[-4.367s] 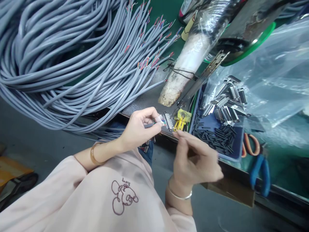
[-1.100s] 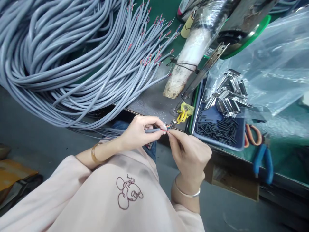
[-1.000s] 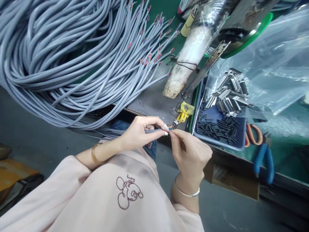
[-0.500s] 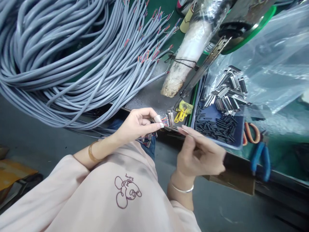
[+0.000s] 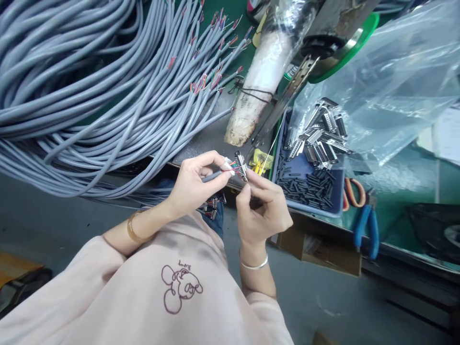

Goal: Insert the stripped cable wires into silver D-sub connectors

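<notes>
My left hand pinches the end of a grey cable, with thin coloured wires fanning out past the fingertips. Those wires run into a multi-pin metal connector, tilted just beyond my left fingertips. My right hand is closed at the connector's lower end, thumb and index finger gripping it there. Below my left hand, several wired connectors hang near my lap, partly covered by the hand. Just past the connector lie yellow clips on a yellow pad.
A big bundle of grey cables with stripped ends covers the left side. A wrapped white column and a metal bracket lean over the bench. On the right are a blue tray of connectors and black sleeves, plus blue-handled pliers.
My right hand has moved left to the connector and now grips its lower end. The connector has tilted in my left hand. The whole view has shifted slightly.
</notes>
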Tool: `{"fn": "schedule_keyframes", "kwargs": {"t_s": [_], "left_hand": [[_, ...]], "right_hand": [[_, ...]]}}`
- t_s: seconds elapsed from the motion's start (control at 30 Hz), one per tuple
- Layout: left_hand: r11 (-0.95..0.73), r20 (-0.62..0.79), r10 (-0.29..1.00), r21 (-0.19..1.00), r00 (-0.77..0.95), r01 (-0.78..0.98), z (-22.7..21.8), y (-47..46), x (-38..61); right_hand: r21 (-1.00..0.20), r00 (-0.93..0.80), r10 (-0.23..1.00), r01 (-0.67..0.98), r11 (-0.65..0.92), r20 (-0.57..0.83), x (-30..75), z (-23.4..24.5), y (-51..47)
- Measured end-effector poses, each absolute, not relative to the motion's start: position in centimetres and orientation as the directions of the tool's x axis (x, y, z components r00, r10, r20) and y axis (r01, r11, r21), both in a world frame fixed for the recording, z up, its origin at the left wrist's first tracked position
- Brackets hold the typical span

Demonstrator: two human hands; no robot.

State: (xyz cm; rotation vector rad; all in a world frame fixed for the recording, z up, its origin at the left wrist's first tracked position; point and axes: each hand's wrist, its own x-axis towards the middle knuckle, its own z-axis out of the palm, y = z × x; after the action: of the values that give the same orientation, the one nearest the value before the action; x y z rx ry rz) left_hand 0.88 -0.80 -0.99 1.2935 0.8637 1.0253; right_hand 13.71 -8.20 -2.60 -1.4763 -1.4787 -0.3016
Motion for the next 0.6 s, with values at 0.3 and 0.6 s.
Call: {"fn": "schedule_keyframes", "kwargs": {"t_s": [0.3,0.6], "left_hand": [[-0.118,0.123,0.952,0.992,0.28,-0.036,-0.8,-0.5,1.1],[-0.124,0.134,0.954,0.991,0.267,-0.057,-0.9,-0.5,1.3]], "right_hand": [[-0.421,0.204,0.584,0.868,0.264,0.786,14.0,-2.5,-7.3],[-0.446,0.217,0.59,0.852,0.274,0.778,14.3,-2.8,-6.9]]}}
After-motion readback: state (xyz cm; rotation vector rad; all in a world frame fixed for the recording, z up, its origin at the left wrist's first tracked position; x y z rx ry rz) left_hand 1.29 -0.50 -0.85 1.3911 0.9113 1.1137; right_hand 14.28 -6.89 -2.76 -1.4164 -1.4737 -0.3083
